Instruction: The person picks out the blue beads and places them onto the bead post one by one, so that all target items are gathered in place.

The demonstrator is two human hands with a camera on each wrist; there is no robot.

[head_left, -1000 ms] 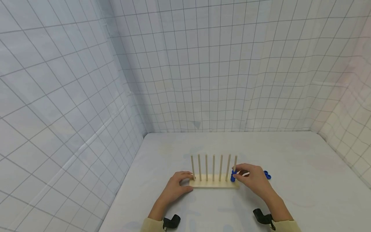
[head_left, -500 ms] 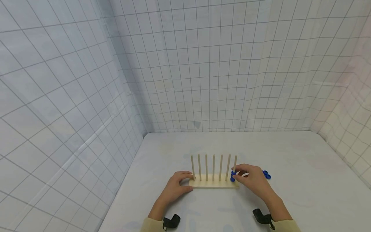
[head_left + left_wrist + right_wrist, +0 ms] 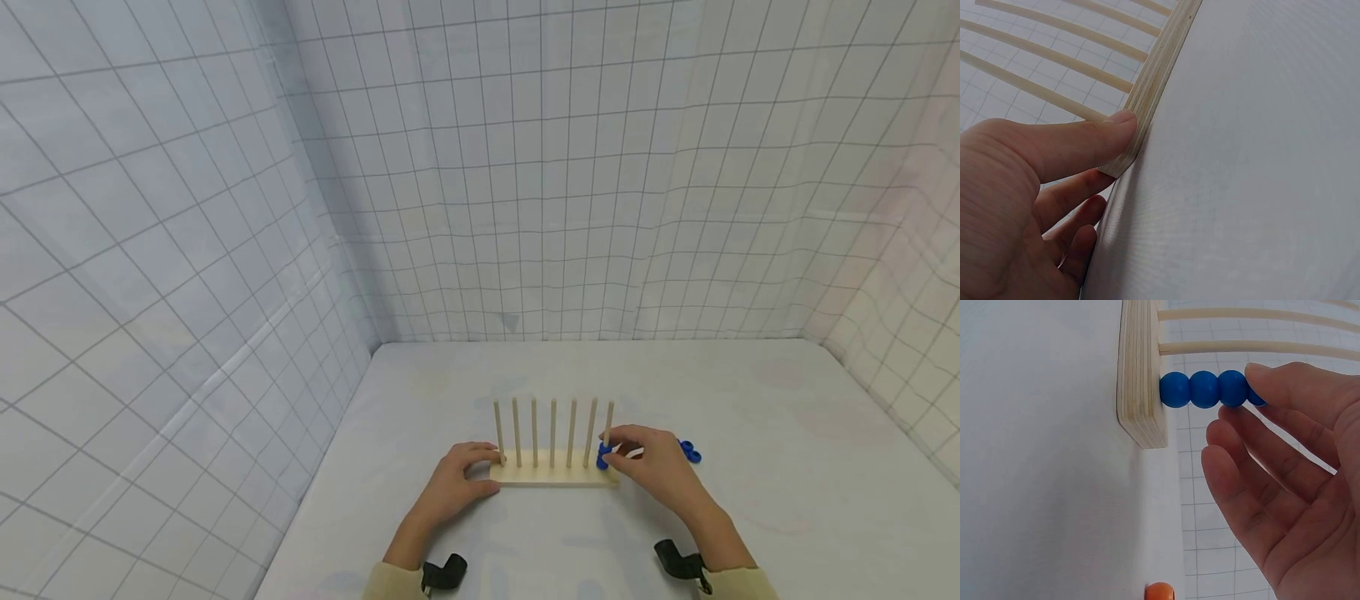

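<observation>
A pale wooden peg board (image 3: 551, 473) lies on the table with several upright wooden pegs. My left hand (image 3: 450, 485) grips its left end; in the left wrist view the thumb (image 3: 1107, 134) presses the front edge and a finger lies behind the corner. Several blue beads (image 3: 1204, 389) are stacked on the rightmost peg (image 3: 608, 421), the lowest one against the board. At the top of that stack my right hand (image 3: 654, 462) pinches a blue bead (image 3: 1256, 397), mostly covered by the thumb. Its other fingers are loosely bent beside the stack.
Several loose blue beads (image 3: 690, 452) lie on the table just behind the right hand. An orange bead (image 3: 1160, 592) shows at the bottom of the right wrist view. Gridded sheets (image 3: 540, 167) stand behind the table (image 3: 450, 375) and along both sides.
The pinched blue bead and my right fingertips have come down the rightmost peg very slightly. My left hand and the board have stayed put.
</observation>
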